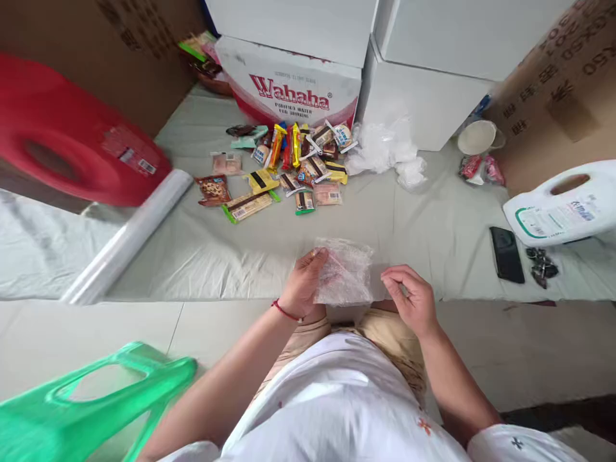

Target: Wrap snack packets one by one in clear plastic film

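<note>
My left hand point(304, 282), with a red string at the wrist, is closed on the left edge of a crumpled clear plastic bag point(349, 273) held above my lap. Something pinkish shows through the plastic. My right hand point(409, 296) hovers just right of the bag with its fingers curled loosely, apart from it and holding nothing I can see. Beyond my hands, a pile of several wrapped snacks point(283, 167) lies on the pale sheet point(414, 218).
A roll of clear film point(129, 234) lies at left beside a red stool point(62, 138). A green stool point(91, 394) sits near left. A Wahaha box point(293, 90), white boxes, loose plastic bags point(385, 151), a phone point(507, 254), keys and a white jug point(563, 205) lie beyond.
</note>
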Motion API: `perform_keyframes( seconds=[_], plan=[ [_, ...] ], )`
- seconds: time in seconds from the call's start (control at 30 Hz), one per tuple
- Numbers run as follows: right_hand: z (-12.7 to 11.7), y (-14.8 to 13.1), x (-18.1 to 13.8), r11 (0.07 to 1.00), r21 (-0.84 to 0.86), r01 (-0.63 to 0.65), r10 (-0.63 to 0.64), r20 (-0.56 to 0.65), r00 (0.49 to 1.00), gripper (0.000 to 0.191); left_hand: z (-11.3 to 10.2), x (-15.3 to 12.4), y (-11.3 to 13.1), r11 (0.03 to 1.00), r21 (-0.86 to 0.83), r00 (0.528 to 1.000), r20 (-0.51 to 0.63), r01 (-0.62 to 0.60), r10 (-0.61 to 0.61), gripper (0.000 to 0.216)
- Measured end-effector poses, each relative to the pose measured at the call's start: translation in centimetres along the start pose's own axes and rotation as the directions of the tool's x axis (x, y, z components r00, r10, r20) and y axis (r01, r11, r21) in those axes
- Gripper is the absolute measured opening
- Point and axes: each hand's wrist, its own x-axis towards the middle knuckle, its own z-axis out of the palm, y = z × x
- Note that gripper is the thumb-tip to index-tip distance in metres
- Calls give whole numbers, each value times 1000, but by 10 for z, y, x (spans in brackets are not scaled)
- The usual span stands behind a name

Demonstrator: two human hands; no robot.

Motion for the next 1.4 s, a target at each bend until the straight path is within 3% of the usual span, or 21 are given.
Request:
perform_keyframes(
  seconds=[0.13, 0.2, 0.27, 0.4, 0.53, 0.67, 0.77, 0.97, 1.1, 1.23, 1.4],
  plan=[
    [23, -5, 12, 998, -37, 44, -46, -32, 998, 15, 6, -5, -5, 995, 82, 996, 66, -57, 52, 58],
    [29, -5, 19, 998, -59, 1, -6, -89, 996, 26, 8, -7, -8, 989, 117, 990, 117, -91, 78, 57],
    [30, -4, 25, 996, -74, -39, 29, -130, 991, 24, 8, -8, -12, 985, 129, 983, 156, -116, 95, 57],
    [29, 1, 28, 990, -141, 11, -17, -47, 999, 11, 1, -4, -19, 977, 140, 975, 178, -161, 135, 57],
    [41, 9, 24, 983, -182, 22, -21, 8, 1000, 23, -4, -2, -24, 978, 129, 959, 253, -166, 129, 49],
    [52, 14, 24, 980, -189, 64, -55, 49, 997, 8, -4, -3, -24, 986, 115, 936, 345, -117, 71, 50],
    [54, 11, 28, 960, -235, 149, -143, 43, 989, 11, -1, -1, -20, 993, 101, 960, 278, -62, 32, 54],
    [40, -4, 23, 878, -386, 284, -331, -62, 942, 25, -4, 15, -9, 979, 77, 981, 69, -188, 183, 48],
    [29, -12, -2, 789, -516, 335, -425, -63, 903, 37, -6, 25, -1, 984, -29, 983, -54, -175, 174, 42],
    [30, -10, -39, 745, -544, 386, -438, 37, 898, 41, -1, 31, 10, 975, -167, 986, -104, -144, 128, 29],
    [38, 0, -70, 827, -400, 396, -300, 283, 911, 24, 0, 35, 22, 953, -279, 985, -150, -121, 82, 25]
  ],
)
